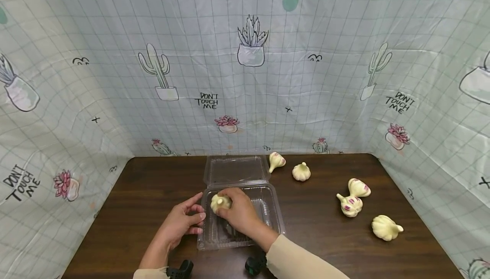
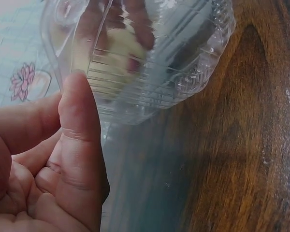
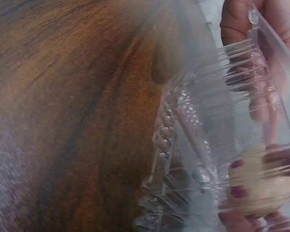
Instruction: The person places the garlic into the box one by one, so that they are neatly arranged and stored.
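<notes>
A clear plastic clamshell container (image 1: pixel 264 217) lies with its lid (image 1: pixel 237 170) folded back behind it. My left hand (image 1: pixel 180 223) holds its left rim; in the left wrist view the thumb (image 2: pixel 79 140) reaches up to the plastic edge. Inside the base, towards its left side, my right hand (image 1: pixel 239 209) grips a cream garlic bulb (image 1: pixel 220 203) between thumb and fingers, stem facing up. Through the clear wall, purple marks show on this bulb (image 3: pixel 256 179) in the right wrist view.
One garlic bulb (image 1: pixel 276 161) lies beside the lid, another (image 1: pixel 301 172) to its right. Further right, two purple-marked bulbs (image 1: pixel 360 188) (image 1: pixel 350 206) lie together, and a plain one (image 1: pixel 386 228) is nearer the front. A patterned curtain (image 1: pixel 249 83) surrounds the dark wooden table (image 1: pixel 317 236).
</notes>
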The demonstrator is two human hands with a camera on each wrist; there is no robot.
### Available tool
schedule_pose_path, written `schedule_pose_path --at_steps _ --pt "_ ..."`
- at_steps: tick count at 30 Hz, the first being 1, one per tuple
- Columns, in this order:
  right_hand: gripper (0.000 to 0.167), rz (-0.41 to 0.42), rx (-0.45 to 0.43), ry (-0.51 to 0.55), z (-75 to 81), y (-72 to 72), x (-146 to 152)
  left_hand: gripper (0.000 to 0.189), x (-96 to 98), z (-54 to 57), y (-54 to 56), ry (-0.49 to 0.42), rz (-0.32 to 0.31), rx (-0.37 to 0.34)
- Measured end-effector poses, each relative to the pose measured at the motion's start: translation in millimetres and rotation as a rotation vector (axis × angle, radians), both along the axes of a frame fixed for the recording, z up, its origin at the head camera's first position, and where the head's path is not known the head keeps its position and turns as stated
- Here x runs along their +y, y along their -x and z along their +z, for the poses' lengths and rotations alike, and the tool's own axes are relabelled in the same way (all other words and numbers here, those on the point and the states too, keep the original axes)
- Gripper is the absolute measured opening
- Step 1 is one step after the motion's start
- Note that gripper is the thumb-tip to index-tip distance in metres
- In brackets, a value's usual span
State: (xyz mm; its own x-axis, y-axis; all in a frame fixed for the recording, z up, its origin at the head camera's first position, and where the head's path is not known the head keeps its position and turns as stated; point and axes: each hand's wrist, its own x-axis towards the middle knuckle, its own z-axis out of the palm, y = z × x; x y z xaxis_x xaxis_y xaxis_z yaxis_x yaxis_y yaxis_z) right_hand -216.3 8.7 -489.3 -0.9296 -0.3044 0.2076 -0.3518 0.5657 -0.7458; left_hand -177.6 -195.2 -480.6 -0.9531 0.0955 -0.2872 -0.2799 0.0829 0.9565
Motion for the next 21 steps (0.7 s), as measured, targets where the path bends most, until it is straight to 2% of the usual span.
schedule_pose_path --at_steps 6,13,21 --pt "0.039 -0.005 0.010 -0.003 -5.5 -0.8 -1.3 0.069 0.5 -0.6 -0.5 0.004 -0.009 0.009" --pt "0.036 0.011 -0.041 0.012 -9.4 1.4 -3.5 0.070 1.0 0.2 -0.2 0.003 0.006 0.003" --pt "0.036 0.003 -0.044 -0.004 -10.9 1.4 -3.7 0.069 1.4 -0.4 -0.3 0.003 -0.003 0.008"
